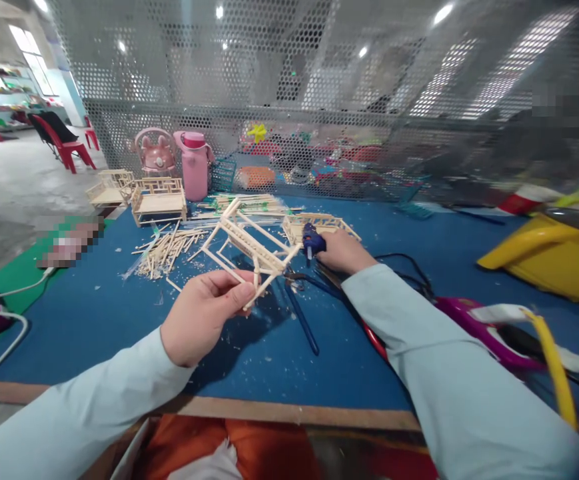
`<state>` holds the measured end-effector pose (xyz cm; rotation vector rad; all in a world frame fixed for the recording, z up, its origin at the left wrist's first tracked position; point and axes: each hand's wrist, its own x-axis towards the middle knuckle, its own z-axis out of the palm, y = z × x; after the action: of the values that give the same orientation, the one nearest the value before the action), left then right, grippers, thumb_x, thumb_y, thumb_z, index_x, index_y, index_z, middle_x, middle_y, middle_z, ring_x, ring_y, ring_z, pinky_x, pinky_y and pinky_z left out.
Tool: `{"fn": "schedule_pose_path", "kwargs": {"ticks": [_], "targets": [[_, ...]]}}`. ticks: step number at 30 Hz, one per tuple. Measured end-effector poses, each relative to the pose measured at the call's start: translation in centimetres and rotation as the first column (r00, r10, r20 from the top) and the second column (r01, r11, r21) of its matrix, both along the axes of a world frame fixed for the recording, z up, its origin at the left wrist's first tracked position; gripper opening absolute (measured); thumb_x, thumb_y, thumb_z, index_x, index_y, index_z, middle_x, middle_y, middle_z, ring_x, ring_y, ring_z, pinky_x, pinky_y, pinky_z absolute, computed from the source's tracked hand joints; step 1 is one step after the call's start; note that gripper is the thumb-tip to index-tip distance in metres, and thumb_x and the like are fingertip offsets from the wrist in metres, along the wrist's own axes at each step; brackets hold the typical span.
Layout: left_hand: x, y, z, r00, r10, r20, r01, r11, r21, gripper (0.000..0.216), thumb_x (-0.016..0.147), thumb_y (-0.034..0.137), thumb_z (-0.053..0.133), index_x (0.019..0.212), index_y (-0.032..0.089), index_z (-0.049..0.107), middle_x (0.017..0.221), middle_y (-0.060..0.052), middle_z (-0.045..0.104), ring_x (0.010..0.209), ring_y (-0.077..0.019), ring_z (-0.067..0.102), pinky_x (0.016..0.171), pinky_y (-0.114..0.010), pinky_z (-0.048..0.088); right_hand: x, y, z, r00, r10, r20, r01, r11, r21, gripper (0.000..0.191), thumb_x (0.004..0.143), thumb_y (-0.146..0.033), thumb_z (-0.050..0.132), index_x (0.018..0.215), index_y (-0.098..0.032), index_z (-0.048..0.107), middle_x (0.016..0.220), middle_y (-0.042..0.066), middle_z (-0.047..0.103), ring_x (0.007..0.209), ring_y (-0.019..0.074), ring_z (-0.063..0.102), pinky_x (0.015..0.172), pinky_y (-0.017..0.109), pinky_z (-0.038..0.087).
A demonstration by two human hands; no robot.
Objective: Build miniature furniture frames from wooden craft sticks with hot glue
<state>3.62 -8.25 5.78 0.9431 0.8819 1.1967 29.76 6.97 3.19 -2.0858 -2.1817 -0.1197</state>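
Observation:
My left hand [206,310] is closed on a small wooden stick frame [249,243], pinching its lower corner between thumb and fingers. The frame is tilted in the air above the blue table and looks like a piece of miniature furniture. To its right, my right hand [345,252] is wrapped round a dark blue glue gun [313,241], partly hidden by the fingers. The gun's tip is apart from the frame. Below and between the hands lie pliers with blue handles [302,320]. Behind the right hand rests another stick model [296,228].
Two finished-looking stick models [158,200] [110,189] stand at the back left, near loose sticks [169,250]. A pink bottle [195,167] stands before the perforated metal screen [289,73]. A yellow dustpan-like container [549,257] and a purple power strip [469,327] are at right.

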Motion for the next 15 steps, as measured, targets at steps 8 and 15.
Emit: {"fn": "schedule_pose_path", "kwargs": {"ticks": [8, 15], "targets": [[-0.5, 0.5, 0.0, 0.999, 0.052, -0.006, -0.052, 0.999, 0.015, 0.022, 0.058, 0.030, 0.079, 0.066, 0.013, 0.067, 0.063, 0.001, 0.061, 0.053, -0.0060, 0.049, 0.052, -0.020, 0.041, 0.4, -2.3, 3.2, 0.953, 0.091, -0.289, 0.023, 0.929, 0.369, 0.014, 0.075, -0.026, 0.053, 0.079, -0.015, 0.061, 0.080, 0.013, 0.064, 0.074, 0.0232, 0.058, 0.068, 0.033, 0.045], [-0.8, 0.9, 0.1, 0.999, 0.051, 0.000, -0.051, 0.999, 0.002, 0.019, 0.061, 0.028, 0.077, 0.064, 0.013, 0.067, 0.064, 0.001, 0.060, 0.054, -0.0055, 0.048, 0.054, -0.019, 0.041, -2.4, -11.1, 5.6, 0.460, 0.567, -0.683, -0.215, 0.818, 0.534, 0.030, 0.083, -0.047, 0.051, 0.073, -0.020, 0.059, 0.075, 0.006, 0.065, 0.048, 0.0129, 0.050, 0.045, 0.029, 0.042]]}}
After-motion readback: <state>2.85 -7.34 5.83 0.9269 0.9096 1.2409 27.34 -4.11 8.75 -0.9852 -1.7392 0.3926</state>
